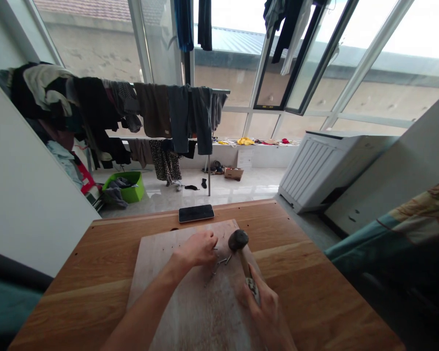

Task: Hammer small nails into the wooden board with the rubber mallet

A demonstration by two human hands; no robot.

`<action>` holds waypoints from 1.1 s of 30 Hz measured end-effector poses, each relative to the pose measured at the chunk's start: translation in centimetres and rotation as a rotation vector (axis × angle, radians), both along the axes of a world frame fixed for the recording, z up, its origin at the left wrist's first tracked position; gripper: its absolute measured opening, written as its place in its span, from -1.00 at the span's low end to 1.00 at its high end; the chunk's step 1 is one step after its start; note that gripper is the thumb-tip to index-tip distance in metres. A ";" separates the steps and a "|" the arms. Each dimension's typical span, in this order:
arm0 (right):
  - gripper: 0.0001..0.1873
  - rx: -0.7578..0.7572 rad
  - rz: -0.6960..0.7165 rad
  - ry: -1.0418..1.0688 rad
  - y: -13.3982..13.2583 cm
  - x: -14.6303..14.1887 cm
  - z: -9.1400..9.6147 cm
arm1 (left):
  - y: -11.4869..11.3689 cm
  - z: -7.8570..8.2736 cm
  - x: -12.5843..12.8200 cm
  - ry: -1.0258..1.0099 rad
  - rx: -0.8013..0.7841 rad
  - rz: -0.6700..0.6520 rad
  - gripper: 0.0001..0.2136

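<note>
A pale wooden board lies on the brown wooden table. My left hand rests on the board with its fingers pinched together on a nail, and several loose nails lie just to its right. My right hand is wrapped round the handle of a hammer. The hammer's dark rounded head hovers over the board just right of my left fingers.
A dark phone lies on the table behind the board. Beyond stand a drying rack hung with clothes, a green basket, a white slatted unit and large windows. A patterned cloth is at the right.
</note>
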State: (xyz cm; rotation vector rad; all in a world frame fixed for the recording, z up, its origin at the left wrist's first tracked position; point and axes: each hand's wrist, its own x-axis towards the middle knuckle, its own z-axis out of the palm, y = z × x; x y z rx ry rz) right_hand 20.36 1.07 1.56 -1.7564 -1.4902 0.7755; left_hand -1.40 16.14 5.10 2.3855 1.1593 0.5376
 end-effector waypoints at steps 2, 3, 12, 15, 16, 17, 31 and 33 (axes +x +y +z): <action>-0.38 -0.002 0.003 -0.012 0.0 0.0 -0.1 | -0.2 0.0 0.6 0.050 0.027 -0.007 -0.86; -0.37 0.003 0.007 -0.017 -0.1 -0.1 -0.1 | -0.2 0.0 0.8 0.050 0.027 -0.007 -0.85; -0.40 -0.007 0.020 -0.021 -0.1 -0.1 0.1 | 1.1 -1.0 0.6 -0.159 -0.019 0.141 -0.86; -0.41 0.006 0.019 -0.008 0.0 0.0 0.2 | 1.3 -2.2 1.1 -0.411 -0.074 0.310 -0.76; -0.41 0.011 0.022 -0.003 0.0 0.0 0.1 | 1.3 -2.7 1.2 -0.482 -0.089 0.351 -0.77; -0.41 0.014 0.025 0.000 0.0 0.1 0.0 | 1.3 -3.0 1.3 -0.527 -0.096 0.372 -0.80; -0.40 0.006 0.021 0.027 0.1 0.1 -0.4 | 0.6 -3.6 1.3 -0.463 0.026 0.265 -0.87; -0.41 0.029 0.017 0.024 0.2 0.2 -0.5 | 0.6 -3.7 1.2 -0.470 0.017 0.265 -0.89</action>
